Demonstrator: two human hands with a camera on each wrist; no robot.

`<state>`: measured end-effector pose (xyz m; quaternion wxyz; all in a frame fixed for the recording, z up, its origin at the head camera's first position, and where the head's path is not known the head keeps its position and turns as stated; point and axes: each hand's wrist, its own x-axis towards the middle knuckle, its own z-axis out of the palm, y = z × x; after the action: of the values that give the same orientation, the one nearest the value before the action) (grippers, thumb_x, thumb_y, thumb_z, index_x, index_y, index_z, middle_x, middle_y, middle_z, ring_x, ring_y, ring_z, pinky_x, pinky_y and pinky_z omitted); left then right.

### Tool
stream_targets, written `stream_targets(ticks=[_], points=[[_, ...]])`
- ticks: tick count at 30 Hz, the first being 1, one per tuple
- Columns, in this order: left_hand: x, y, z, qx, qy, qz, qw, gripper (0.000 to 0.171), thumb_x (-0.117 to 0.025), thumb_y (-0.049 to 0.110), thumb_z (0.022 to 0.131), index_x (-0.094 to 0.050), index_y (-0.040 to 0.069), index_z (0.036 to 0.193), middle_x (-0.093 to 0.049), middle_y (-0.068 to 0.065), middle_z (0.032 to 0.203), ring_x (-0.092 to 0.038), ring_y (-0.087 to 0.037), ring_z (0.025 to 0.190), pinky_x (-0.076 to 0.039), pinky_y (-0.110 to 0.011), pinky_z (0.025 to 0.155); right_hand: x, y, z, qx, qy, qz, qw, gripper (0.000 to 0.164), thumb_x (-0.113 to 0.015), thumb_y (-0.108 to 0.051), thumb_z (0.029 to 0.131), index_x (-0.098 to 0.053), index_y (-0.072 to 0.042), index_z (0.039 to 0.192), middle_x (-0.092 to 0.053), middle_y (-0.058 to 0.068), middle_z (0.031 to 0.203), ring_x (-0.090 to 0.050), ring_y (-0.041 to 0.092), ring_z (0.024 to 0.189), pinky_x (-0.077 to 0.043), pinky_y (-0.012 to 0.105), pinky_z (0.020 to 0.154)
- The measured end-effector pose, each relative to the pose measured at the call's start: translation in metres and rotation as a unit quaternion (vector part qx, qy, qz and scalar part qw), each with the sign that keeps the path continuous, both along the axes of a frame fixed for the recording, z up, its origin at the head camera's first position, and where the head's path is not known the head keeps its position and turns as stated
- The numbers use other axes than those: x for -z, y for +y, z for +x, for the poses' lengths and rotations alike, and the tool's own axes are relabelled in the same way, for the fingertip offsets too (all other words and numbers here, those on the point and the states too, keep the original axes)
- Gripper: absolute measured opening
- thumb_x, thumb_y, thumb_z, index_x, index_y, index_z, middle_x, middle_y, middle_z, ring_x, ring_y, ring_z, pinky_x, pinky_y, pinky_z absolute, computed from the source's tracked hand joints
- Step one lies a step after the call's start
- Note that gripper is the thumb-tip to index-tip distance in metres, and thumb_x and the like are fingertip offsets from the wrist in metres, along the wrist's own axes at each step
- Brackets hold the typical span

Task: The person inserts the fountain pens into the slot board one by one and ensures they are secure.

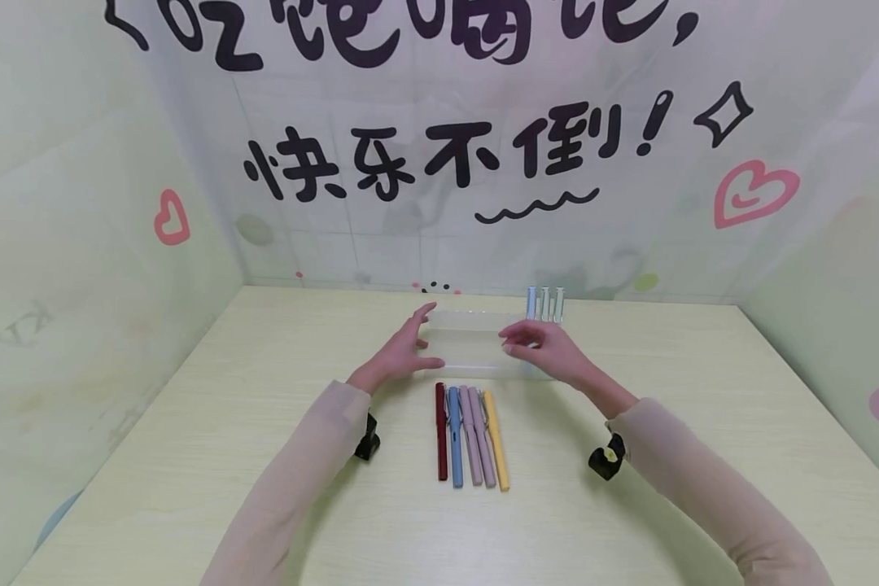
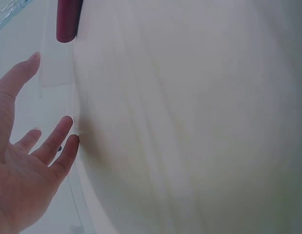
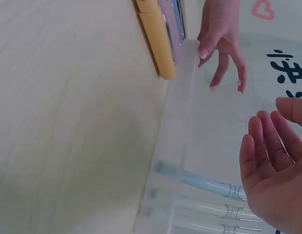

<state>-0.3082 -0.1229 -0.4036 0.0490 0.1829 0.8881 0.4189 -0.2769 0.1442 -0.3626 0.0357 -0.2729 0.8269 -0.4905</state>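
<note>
A clear plastic box (image 1: 472, 370) lies across the table in front of both hands. My left hand (image 1: 401, 350) is at its left end, fingers spread; in the right wrist view its thumb (image 3: 204, 51) touches or nearly touches the box's near wall. Over the right part of the box is my right hand (image 3: 280, 161), fingers loosely bent, with nothing held. Beside it, at the box's right end, stick out one light blue pen (image 1: 531, 301) and two pale green pens (image 1: 545, 303), partly hidden by the hand in the head view.
Nearer than the box lie a dark red pen (image 1: 441, 431), a blue pen (image 1: 456, 443), two purple pens (image 1: 476, 439) and a yellow pen (image 1: 496, 443), side by side. A printed cloth backdrop (image 1: 425, 244) stands behind the table (image 1: 593, 505) and along its sides.
</note>
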Motion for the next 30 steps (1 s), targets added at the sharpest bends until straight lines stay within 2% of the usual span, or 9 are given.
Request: stream_targets(ticks=[6, 10, 16, 22, 30], points=[[0.0, 0.0, 0.0, -0.002, 0.001, -0.001, 1.0, 0.099, -0.075, 0.016, 0.071, -0.006, 0.025, 0.142, -0.021, -0.016, 0.14, -0.05, -0.03, 0.103, -0.041, -0.043, 0.085, 0.019, -0.006, 0.007, -0.03, -0.058, 0.032, 0.997, 0.028, -0.058, -0.01, 0.085, -0.056, 0.006, 0.107, -0.06, 0.015, 0.085, -0.057, 0.026, 0.074, -0.048, 0.042, 0.066], [0.0, 0.0, 0.0, -0.004, 0.0, -0.002, 1.0, 0.099, -0.075, 0.017, 0.071, -0.006, 0.026, 0.141, -0.021, -0.015, 0.141, -0.05, -0.029, 0.104, -0.041, -0.042, 0.085, 0.028, -0.009, 0.01, -0.041, -0.072, 0.044, 0.996, 0.025, -0.057, -0.006, 0.084, -0.056, 0.007, 0.106, -0.06, 0.018, 0.084, -0.058, 0.029, 0.07, -0.049, 0.041, 0.061], [0.0, 0.0, 0.001, 0.001, 0.0, 0.001, 1.0, 0.098, -0.074, 0.016, 0.072, -0.005, 0.025, 0.141, -0.02, -0.016, 0.141, -0.049, -0.03, 0.104, -0.041, -0.043, 0.084, 0.036, -0.013, 0.013, -0.043, -0.082, 0.044, 0.995, 0.023, -0.058, -0.004, 0.083, -0.057, 0.008, 0.103, -0.061, 0.014, 0.079, -0.058, 0.028, 0.066, -0.049, 0.038, 0.056], [-0.001, 0.0, 0.001, -0.001, -0.003, -0.002, 1.0, 0.099, -0.074, 0.017, 0.071, -0.005, 0.028, 0.141, -0.02, -0.015, 0.141, -0.049, -0.03, 0.104, -0.041, -0.043, 0.085, 0.041, -0.019, 0.015, -0.031, -0.091, 0.06, 0.994, 0.021, -0.06, -0.007, 0.082, -0.059, 0.005, 0.099, -0.06, 0.007, 0.073, -0.057, 0.02, 0.06, -0.049, 0.032, 0.053], [0.0, -0.001, 0.0, 0.005, 0.002, 0.003, 1.0, 0.098, -0.074, 0.016, 0.071, -0.006, 0.023, 0.142, -0.02, -0.017, 0.14, -0.05, -0.031, 0.104, -0.041, -0.043, 0.084, 0.042, -0.026, 0.019, 0.009, -0.103, 0.106, 0.989, 0.022, -0.065, -0.016, 0.079, -0.061, -0.001, 0.095, -0.058, 0.003, 0.067, -0.054, 0.015, 0.054, -0.047, 0.028, 0.051]])
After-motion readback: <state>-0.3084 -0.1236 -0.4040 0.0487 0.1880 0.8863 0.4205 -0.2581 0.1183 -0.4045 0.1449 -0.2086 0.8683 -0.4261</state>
